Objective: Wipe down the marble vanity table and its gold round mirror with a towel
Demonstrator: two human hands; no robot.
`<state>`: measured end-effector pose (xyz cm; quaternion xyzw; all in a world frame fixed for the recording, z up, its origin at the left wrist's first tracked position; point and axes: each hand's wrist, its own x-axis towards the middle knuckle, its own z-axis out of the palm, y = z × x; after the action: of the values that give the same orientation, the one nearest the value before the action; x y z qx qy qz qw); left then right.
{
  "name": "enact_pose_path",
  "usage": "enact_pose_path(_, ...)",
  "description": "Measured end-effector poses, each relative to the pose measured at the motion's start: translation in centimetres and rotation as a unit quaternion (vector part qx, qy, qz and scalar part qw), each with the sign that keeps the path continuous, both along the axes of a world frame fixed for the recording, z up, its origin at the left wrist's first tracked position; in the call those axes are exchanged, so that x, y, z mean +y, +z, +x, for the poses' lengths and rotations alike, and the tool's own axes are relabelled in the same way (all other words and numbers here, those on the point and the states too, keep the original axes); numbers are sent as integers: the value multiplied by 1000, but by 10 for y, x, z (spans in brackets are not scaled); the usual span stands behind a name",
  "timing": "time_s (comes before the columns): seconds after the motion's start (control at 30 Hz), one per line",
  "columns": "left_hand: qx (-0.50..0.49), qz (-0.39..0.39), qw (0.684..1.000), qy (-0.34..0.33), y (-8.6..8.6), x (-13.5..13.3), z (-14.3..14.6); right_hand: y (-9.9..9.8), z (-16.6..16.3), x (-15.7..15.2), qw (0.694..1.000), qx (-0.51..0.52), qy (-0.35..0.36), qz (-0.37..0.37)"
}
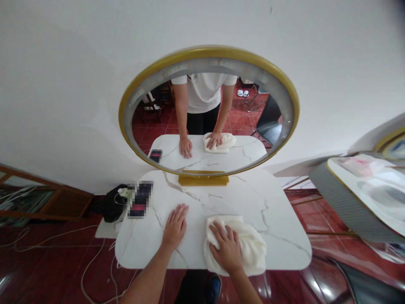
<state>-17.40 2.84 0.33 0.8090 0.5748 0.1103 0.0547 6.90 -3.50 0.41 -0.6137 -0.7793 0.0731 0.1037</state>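
A white marble-patterned table (272,219) stands against a white wall under a round gold-framed mirror (209,110). My left hand (175,226) lies flat on the tabletop, fingers spread, holding nothing. My right hand (225,248) presses down on a crumpled cream-white cloth (249,247) at the table's near edge, fingers curled into the fabric. The mirror reflects both hands, the cloth and my torso in a white shirt.
A blurred dark phone-like object (140,198) lies at the table's left corner. A black bag (109,204) and white cables (91,261) sit on the red tile floor at left. A slanted panel with another mirror (363,185) is at right.
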Motion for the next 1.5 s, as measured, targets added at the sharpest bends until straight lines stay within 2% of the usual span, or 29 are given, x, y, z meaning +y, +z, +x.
enact_pose_path(0.13,19,21,999,39,-1,-5,-18,5,-5,16,1000,-9,9,-4)
enact_pose_path(0.5,25,5,998,49,-2,-3,-18,19,-12,118,1000,-17,-2,2)
enact_pose_path(0.67,23,-1,999,50,0,-2,-17,23,-13,144,1000,-29,-10,4)
enact_pose_path(0.77,26,-15,998,47,2,-2,-16,24,-15,138,1000,-25,-16,-1)
enact_pose_path(0.83,26,-20,998,48,3,-2,-17,23,-19,123,1000,-21,-13,-10)
enact_pose_path(1.07,17,-19,998,52,0,-4,-17,-3,-50,15,999,-7,23,-31)
enact_pose_path(1.17,16,-24,998,53,3,-3,-16,-10,-62,-11,999,4,16,-31)
enact_pose_path(1.3,7,-21,998,56,3,-4,-16,-11,-70,-6,1000,6,0,-28)
enact_pose_path(1.5,-1,-15,999,49,0,-3,-17,2,-89,52,1000,-2,7,-27)
